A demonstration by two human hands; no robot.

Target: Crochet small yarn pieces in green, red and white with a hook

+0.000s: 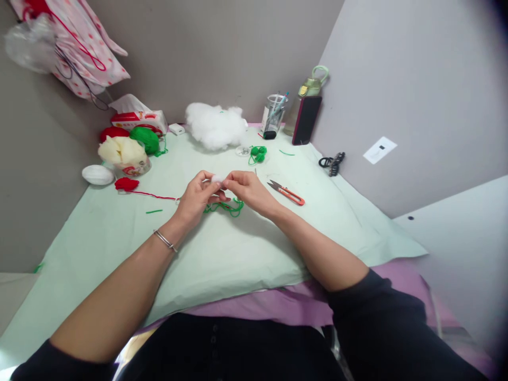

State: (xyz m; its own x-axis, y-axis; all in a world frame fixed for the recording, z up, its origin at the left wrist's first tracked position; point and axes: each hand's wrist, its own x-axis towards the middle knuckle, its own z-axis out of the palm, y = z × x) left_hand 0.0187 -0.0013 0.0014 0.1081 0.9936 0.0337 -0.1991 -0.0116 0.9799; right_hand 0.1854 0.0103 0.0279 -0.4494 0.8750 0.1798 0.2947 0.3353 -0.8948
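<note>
A small white tuft of stuffing [216, 179] sits between my two hands over the middle of the table. My left hand [200, 193] is closed around it from the left, fingers curled. From the other side my right hand [246, 189] pinches its edge with thumb and forefinger. Loops of green yarn [234, 208] lie just beneath the hands; whether the yarn joins anything in the fingers is hidden. To the right rest orange-handled thread snips [286, 192]. A large fluffy heap of white stuffing [216, 126] lies at the back.
Yarn balls, green [145, 139] and white [98, 174], stand at left by a tissue box [138, 120]. A small red piece [127, 183] trails yarn. Green pieces [257, 154], a pen cup [273, 114], a phone [307, 120] and a bottle [294, 114] are at the back; a hair clip [336, 164] lies right.
</note>
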